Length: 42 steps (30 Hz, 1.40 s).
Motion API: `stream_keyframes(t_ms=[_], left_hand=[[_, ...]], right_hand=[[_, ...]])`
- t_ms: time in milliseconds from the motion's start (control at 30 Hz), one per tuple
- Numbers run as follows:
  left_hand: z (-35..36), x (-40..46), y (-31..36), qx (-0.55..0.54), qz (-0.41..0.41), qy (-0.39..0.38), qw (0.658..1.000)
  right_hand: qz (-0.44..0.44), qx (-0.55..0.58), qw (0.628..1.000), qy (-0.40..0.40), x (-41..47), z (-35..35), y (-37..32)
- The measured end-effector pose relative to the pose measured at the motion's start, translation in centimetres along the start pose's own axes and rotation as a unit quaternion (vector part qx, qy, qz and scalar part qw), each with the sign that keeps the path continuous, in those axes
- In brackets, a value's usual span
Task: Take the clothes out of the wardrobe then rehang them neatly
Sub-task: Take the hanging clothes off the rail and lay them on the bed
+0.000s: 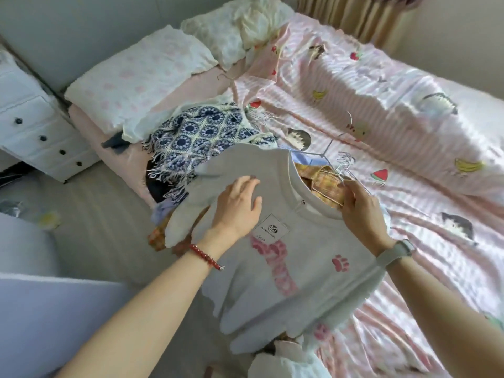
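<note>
- Left hand (237, 207): flat, fingers straight, pressing sweatshirt (275, 257), centre of view, on bed (409, 110).
- Right hand (360, 205): pinching hanger (344, 178) at collar, 1 o'clock.
- Risk: hook may snag the pile's neighbouring hangers; collar may stretch.

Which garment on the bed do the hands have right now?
The grey sweatshirt with pink paw prints, topmost; left hand flat on its shoulder, right hand at its collar. The blue patterned fringed garment lies untouched behind.

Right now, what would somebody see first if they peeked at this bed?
First the grey sweatshirt with pink paw prints, spread over the near edge of the bed. The left hand lies flat on its shoulder, while the right hand pinches a wire hanger at the collar. Behind it lies a blue patterned fringed garment, and a pink fruit-print sheet covers the bed.
</note>
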<state>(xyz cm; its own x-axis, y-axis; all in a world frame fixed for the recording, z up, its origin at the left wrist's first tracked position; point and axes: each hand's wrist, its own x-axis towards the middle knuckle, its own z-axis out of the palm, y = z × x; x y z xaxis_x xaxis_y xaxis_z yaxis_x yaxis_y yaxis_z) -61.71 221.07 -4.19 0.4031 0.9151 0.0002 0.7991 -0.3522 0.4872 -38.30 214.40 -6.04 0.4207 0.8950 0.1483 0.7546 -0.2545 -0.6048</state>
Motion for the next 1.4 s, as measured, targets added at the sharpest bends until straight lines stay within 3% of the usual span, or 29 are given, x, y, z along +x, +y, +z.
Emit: stream_keyframes(t_ms=[200, 367, 600, 733, 933, 1133, 1267, 1400], left_hand=[[8.6, 4.1, 1.4, 0.038, -0.038, -0.123, 0.991], [14.6, 4.7, -1.2, 0.075, -0.047, -0.182, 0.979], [20.7, 4.9, -5.2, 0.165, -0.105, -0.357, 0.913], [21.2, 5.1, -5.9, 0.15, -0.11, -0.348, 0.919], [19.6, 5.3, -5.9, 0.149, -0.088, -0.239, 0.955], [18.6, 5.9, -4.7, 0.129, -0.053, -0.125, 0.982], [19.5, 6.4, -4.6, 0.157, -0.049, -0.185, 0.969], [20.3, 6.3, -5.9, 0.178, -0.071, -0.309, 0.932]], right_hand=[[0.058, -0.047, 0.997, -0.003, 6.1, 0.8, 9.4], [0.197, -0.105, 0.974, -0.031, 9.0, 4.7, 15.8], [0.237, -0.134, 0.954, -0.126, 7.7, 12.8, 19.1], [0.223, -0.135, 0.954, -0.15, 7.1, 13.0, 18.8], [0.21, -0.058, 0.976, 0.008, 10.4, 10.0, 15.6], [0.187, -0.031, 0.979, 0.079, 15.1, 7.6, 15.1], [0.233, -0.05, 0.97, 0.053, 17.5, 7.4, 17.7], [0.253, -0.132, 0.955, -0.084, 15.9, 10.6, 18.7]])
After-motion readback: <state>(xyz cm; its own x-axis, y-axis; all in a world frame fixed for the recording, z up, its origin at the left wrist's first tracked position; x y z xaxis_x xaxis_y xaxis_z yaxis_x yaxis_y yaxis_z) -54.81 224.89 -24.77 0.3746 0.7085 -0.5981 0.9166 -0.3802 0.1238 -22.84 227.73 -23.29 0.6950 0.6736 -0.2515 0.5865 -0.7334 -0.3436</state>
